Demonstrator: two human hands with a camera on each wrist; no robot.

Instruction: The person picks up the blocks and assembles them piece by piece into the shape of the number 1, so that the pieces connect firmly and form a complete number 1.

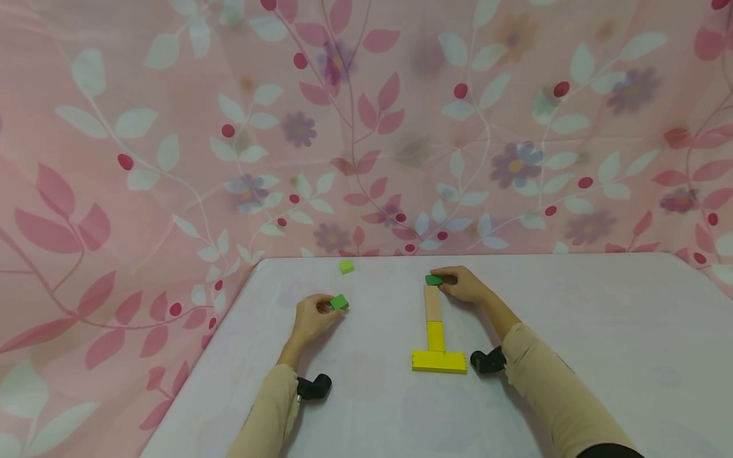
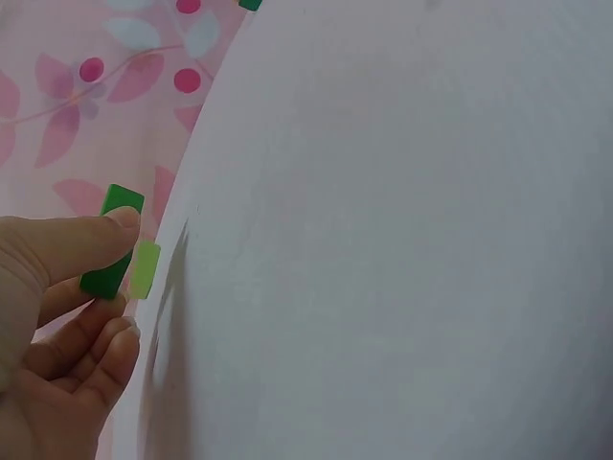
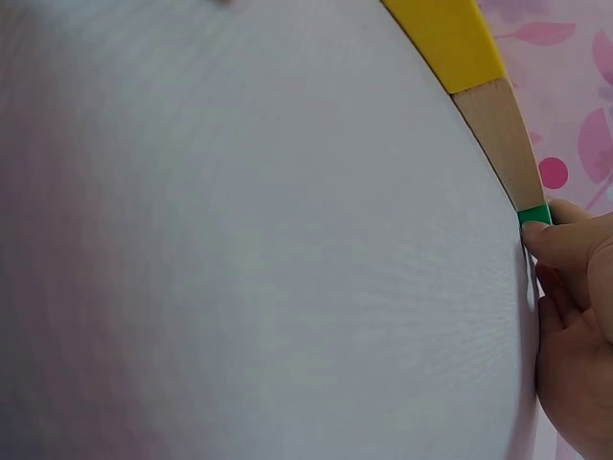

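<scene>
My left hand pinches a green block between thumb and fingers, left of the row of blocks. In the left wrist view that block stands tilted in the grip. My right hand pinches a darker green block at the far end of the row. The right wrist view has this green block right against the end of a plain wooden block. Nearer me, a yellow block follows the wooden one, and a wider yellow block lies crosswise at the near end.
A light green block lies near the table's back edge, beyond my left hand. The white-covered table ends at a pink floral cloth. Black camera mounts sit at both wrists.
</scene>
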